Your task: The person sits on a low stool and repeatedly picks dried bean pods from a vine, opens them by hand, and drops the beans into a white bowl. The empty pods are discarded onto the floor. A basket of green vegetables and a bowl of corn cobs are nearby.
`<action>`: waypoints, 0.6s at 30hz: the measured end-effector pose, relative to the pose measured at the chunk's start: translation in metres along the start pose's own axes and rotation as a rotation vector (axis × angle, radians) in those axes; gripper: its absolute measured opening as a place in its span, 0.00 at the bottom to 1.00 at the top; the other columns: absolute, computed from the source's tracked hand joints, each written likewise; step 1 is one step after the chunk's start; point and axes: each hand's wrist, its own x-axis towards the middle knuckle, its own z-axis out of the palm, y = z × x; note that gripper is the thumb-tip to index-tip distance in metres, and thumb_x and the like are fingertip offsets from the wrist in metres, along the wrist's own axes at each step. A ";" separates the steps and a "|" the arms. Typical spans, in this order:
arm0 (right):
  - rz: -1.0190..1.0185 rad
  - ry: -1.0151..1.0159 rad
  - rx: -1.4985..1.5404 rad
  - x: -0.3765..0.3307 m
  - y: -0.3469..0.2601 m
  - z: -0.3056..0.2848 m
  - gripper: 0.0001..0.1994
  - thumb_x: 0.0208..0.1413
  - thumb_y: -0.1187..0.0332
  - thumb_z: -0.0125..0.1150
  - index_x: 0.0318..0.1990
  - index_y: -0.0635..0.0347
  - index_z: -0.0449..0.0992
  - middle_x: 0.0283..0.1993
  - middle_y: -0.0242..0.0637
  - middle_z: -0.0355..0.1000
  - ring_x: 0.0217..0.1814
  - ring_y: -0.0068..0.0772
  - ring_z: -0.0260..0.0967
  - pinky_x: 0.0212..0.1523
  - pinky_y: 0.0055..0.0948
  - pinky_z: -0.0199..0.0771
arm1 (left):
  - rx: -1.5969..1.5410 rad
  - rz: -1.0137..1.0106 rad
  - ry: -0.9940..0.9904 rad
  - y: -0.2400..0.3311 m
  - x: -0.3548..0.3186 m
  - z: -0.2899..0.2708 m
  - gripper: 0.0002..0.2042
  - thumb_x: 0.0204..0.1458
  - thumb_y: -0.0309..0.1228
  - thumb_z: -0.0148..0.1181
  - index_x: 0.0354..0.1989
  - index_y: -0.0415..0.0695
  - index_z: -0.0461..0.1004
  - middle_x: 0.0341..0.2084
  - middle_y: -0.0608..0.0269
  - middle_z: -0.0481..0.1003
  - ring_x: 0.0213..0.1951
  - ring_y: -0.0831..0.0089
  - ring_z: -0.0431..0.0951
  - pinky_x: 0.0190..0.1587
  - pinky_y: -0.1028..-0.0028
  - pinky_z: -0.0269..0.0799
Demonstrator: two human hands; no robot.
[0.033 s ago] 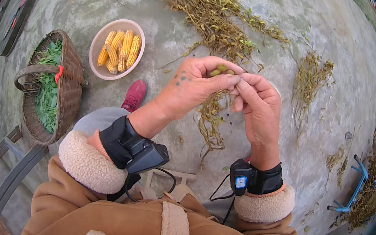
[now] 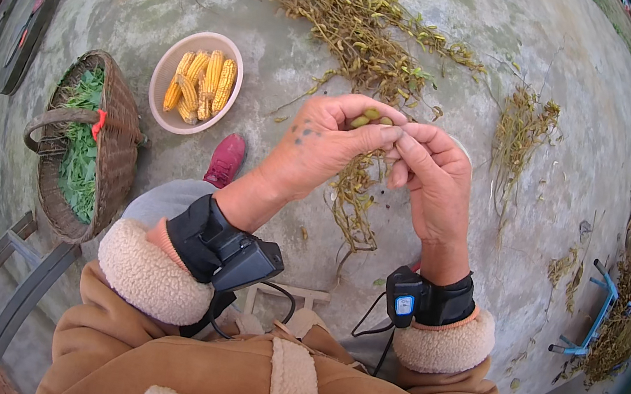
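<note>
person, bare hands, near the centre of the frame. left hand (image 2: 316, 143) curled, its thumb and index fingers grasping green pods (image 2: 367, 117), which sit just above the frame's middle. right hand (image 2: 440, 176) meets it there, thumb and index bent in against the left fingertips; cannot tell whether they grip anything. directly below, dry stems (image 2: 351, 216) on the concrete floor (image 2: 264, 255). a bigger heap of dried plants (image 2: 359, 33) lies top centre, a smaller bunch (image 2: 524, 123) upper right. upper left: pale pink bowl (image 2: 160, 75) with yellow corn cobs (image 2: 213, 75). left side: wicker basket (image 2: 118, 156), red tie on its handle, green leaves (image 2: 79, 166) inside. pink shoe (image 2: 226, 160) near the bowl.
</note>
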 end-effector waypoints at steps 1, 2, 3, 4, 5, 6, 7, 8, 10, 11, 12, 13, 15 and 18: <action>0.002 -0.001 -0.005 0.000 0.000 0.000 0.08 0.51 0.73 0.56 0.37 0.66 0.72 0.27 0.33 0.71 0.21 0.17 0.64 0.21 0.14 0.63 | 0.023 0.009 0.018 0.000 0.000 0.000 0.10 0.49 0.29 0.57 0.40 0.42 0.73 0.23 0.73 0.71 0.22 0.90 0.62 0.21 0.88 0.54; 0.004 -0.001 -0.012 0.000 0.000 0.000 0.08 0.50 0.73 0.56 0.37 0.65 0.72 0.27 0.32 0.71 0.21 0.17 0.64 0.21 0.14 0.63 | 0.045 0.018 0.035 0.000 0.000 0.000 0.10 0.48 0.29 0.58 0.38 0.41 0.74 0.23 0.73 0.71 0.22 0.90 0.63 0.21 0.88 0.54; 0.009 0.004 -0.025 0.000 0.001 0.000 0.08 0.50 0.73 0.57 0.37 0.65 0.72 0.27 0.32 0.71 0.21 0.17 0.64 0.21 0.14 0.63 | 0.054 0.014 0.042 0.000 0.000 -0.001 0.09 0.48 0.29 0.58 0.37 0.40 0.74 0.24 0.70 0.72 0.24 0.88 0.66 0.24 0.86 0.58; 0.014 0.010 -0.040 0.000 0.001 0.000 0.08 0.49 0.73 0.57 0.37 0.66 0.73 0.27 0.32 0.71 0.21 0.17 0.64 0.21 0.14 0.63 | 0.064 0.009 0.049 0.001 0.000 -0.002 0.09 0.47 0.29 0.59 0.36 0.38 0.74 0.25 0.68 0.73 0.27 0.85 0.69 0.28 0.85 0.62; 0.019 0.015 -0.055 0.000 0.001 0.000 0.08 0.49 0.73 0.58 0.37 0.66 0.73 0.27 0.32 0.71 0.21 0.17 0.64 0.20 0.14 0.63 | 0.073 0.005 0.057 0.001 -0.001 -0.003 0.09 0.47 0.29 0.59 0.35 0.37 0.75 0.27 0.65 0.75 0.29 0.83 0.72 0.31 0.84 0.66; 0.020 0.011 -0.064 0.000 0.001 0.001 0.08 0.49 0.73 0.58 0.37 0.66 0.73 0.27 0.32 0.71 0.21 0.17 0.65 0.21 0.14 0.63 | 0.078 0.007 0.059 0.001 -0.001 -0.003 0.09 0.47 0.29 0.59 0.35 0.37 0.75 0.27 0.65 0.75 0.29 0.83 0.72 0.31 0.84 0.66; 0.020 0.008 -0.074 0.000 0.001 0.001 0.08 0.49 0.73 0.58 0.37 0.66 0.73 0.26 0.31 0.71 0.21 0.17 0.65 0.21 0.14 0.64 | 0.083 0.010 0.061 0.001 -0.002 -0.003 0.09 0.47 0.28 0.59 0.34 0.37 0.75 0.26 0.65 0.75 0.29 0.83 0.72 0.31 0.84 0.66; 0.025 0.014 -0.087 0.000 0.000 0.001 0.08 0.49 0.73 0.58 0.37 0.66 0.73 0.26 0.31 0.71 0.21 0.17 0.65 0.21 0.14 0.64 | 0.087 0.013 0.061 0.001 -0.002 -0.004 0.09 0.46 0.28 0.59 0.34 0.37 0.75 0.26 0.64 0.75 0.28 0.83 0.72 0.31 0.84 0.66; -0.005 0.017 -0.119 -0.001 0.000 0.001 0.08 0.49 0.73 0.57 0.37 0.66 0.73 0.26 0.31 0.71 0.21 0.17 0.65 0.21 0.14 0.64 | 0.094 0.032 0.067 -0.001 -0.001 -0.004 0.09 0.46 0.29 0.60 0.33 0.37 0.76 0.26 0.64 0.75 0.28 0.83 0.72 0.31 0.84 0.66; -0.016 0.022 -0.136 -0.002 0.001 0.002 0.07 0.50 0.73 0.57 0.36 0.66 0.73 0.26 0.31 0.71 0.21 0.16 0.65 0.22 0.14 0.64 | 0.103 0.033 0.078 -0.002 -0.001 -0.004 0.08 0.46 0.29 0.60 0.33 0.37 0.76 0.25 0.64 0.75 0.28 0.83 0.72 0.31 0.84 0.66; -0.034 0.026 -0.146 -0.003 0.001 0.003 0.07 0.50 0.73 0.57 0.36 0.66 0.73 0.25 0.31 0.71 0.21 0.16 0.65 0.22 0.14 0.64 | 0.101 0.051 0.069 -0.003 0.000 -0.004 0.08 0.46 0.28 0.60 0.33 0.37 0.76 0.25 0.65 0.75 0.28 0.83 0.72 0.30 0.84 0.66; -0.053 0.030 -0.156 -0.003 0.002 0.004 0.06 0.50 0.73 0.56 0.35 0.66 0.73 0.25 0.31 0.71 0.21 0.16 0.65 0.22 0.14 0.64 | 0.105 0.063 0.068 -0.004 0.000 -0.005 0.08 0.46 0.27 0.60 0.34 0.37 0.75 0.25 0.66 0.74 0.28 0.84 0.71 0.29 0.85 0.65; -0.083 0.035 -0.190 -0.004 0.003 0.006 0.06 0.51 0.73 0.56 0.34 0.66 0.73 0.25 0.31 0.70 0.21 0.16 0.65 0.22 0.14 0.64 | 0.128 0.067 0.066 -0.006 0.000 -0.006 0.08 0.45 0.26 0.61 0.34 0.37 0.75 0.26 0.66 0.74 0.28 0.83 0.71 0.29 0.85 0.66; -0.110 0.040 -0.233 -0.005 0.005 0.008 0.05 0.51 0.73 0.55 0.33 0.66 0.73 0.24 0.31 0.70 0.21 0.15 0.65 0.22 0.14 0.64 | 0.161 0.055 0.071 -0.007 0.000 -0.008 0.08 0.46 0.26 0.61 0.33 0.37 0.75 0.26 0.66 0.74 0.28 0.83 0.71 0.30 0.84 0.66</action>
